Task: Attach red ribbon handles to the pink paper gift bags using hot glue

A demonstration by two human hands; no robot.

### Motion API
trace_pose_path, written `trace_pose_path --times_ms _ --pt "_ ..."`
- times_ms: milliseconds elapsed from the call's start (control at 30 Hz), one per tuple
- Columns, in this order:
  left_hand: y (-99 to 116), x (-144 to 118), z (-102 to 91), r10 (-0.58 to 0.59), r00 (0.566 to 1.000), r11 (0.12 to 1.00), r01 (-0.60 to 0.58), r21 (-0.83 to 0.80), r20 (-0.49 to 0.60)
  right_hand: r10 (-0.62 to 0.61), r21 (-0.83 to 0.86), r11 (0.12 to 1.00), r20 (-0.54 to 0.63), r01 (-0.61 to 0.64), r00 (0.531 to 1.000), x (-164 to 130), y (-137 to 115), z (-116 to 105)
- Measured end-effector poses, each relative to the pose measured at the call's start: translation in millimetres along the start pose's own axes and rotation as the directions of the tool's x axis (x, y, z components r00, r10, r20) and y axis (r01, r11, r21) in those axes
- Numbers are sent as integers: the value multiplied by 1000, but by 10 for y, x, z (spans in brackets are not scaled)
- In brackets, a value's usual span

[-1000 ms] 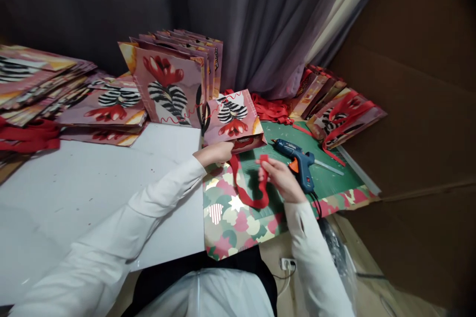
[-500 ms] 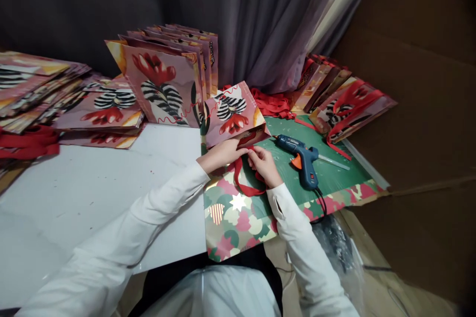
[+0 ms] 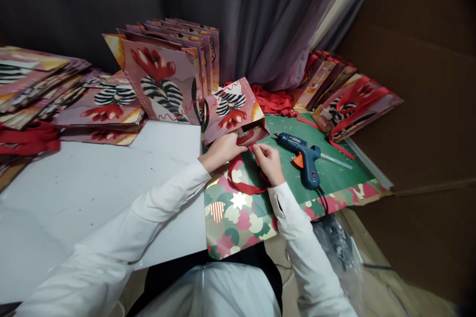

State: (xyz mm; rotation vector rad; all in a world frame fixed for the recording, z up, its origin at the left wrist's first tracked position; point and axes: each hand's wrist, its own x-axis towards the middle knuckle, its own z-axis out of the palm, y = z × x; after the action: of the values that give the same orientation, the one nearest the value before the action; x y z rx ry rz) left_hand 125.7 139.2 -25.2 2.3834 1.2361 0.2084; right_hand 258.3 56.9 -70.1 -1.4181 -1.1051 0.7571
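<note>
L hand (image 3: pixel 222 150) grips the open edge of a small gift bag (image 3: pixel 232 111) lying on the green mat (image 3: pixel 334 173) at table centre; R hand (image 3: pixel 268 162) pinches one end of a red ribbon (image 3: pixel 243 187) at the bag mouth, w/ the loop hanging toward the body. Blue glue gun (image 3: pixel 303 156) sits just right of R hand, not touching; upright bags (image 3: pixel 159 81) stand behind, flat stacks (image 3: pixel 40 84) far left.

Dim, soft light; dark, warped edges
</note>
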Motion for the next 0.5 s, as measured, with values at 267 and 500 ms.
trace_pose_path --times_ms 267,500 --pt "-4 4 29 -8 1000 1000 9 23 -20 -14 -13 1000 38 15 999 16 9 -24" --pt "-5 -9 48 5 998 999 -2 49 -56 -55 -46 997 51 58 997 43 42 -46"
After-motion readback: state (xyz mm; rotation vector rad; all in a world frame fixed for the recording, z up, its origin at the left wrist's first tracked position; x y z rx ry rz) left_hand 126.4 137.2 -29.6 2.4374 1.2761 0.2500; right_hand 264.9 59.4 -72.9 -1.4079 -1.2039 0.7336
